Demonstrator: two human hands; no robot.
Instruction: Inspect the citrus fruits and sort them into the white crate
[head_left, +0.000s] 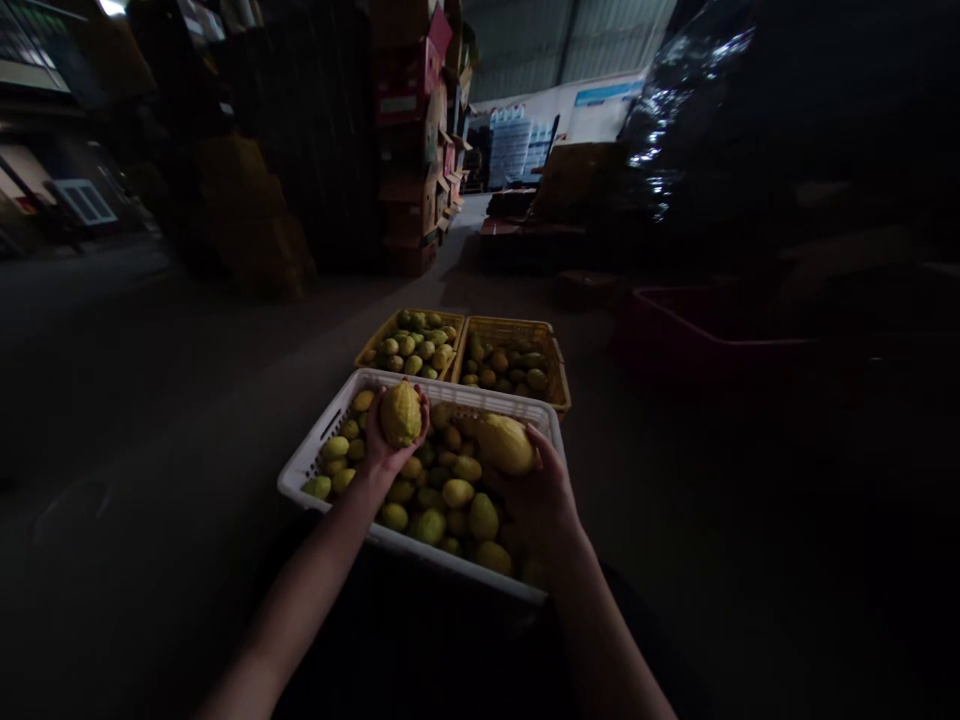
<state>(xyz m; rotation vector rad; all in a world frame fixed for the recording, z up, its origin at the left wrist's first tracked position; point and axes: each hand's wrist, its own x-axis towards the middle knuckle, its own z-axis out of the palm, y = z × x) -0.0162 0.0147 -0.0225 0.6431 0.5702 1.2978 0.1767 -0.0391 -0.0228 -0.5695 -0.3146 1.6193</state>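
Observation:
A white plastic crate (315, 462) in front of me holds several yellow-green fruits. My left hand (379, 445) is raised over its far left part and grips one bumpy yellow fruit (400, 414). My right hand (541, 490) is over the crate's right side and holds a larger, smooth yellow fruit (504, 443). Both fruits are lifted clear of the pile.
Two yellow crates stand side by side just beyond the white one: the left crate (381, 335) and the right crate (553, 352), both with fruit inside. A dark red crate (705, 335) sits to the right. Stacked cartons (416, 140) rise at the back on a dim concrete floor.

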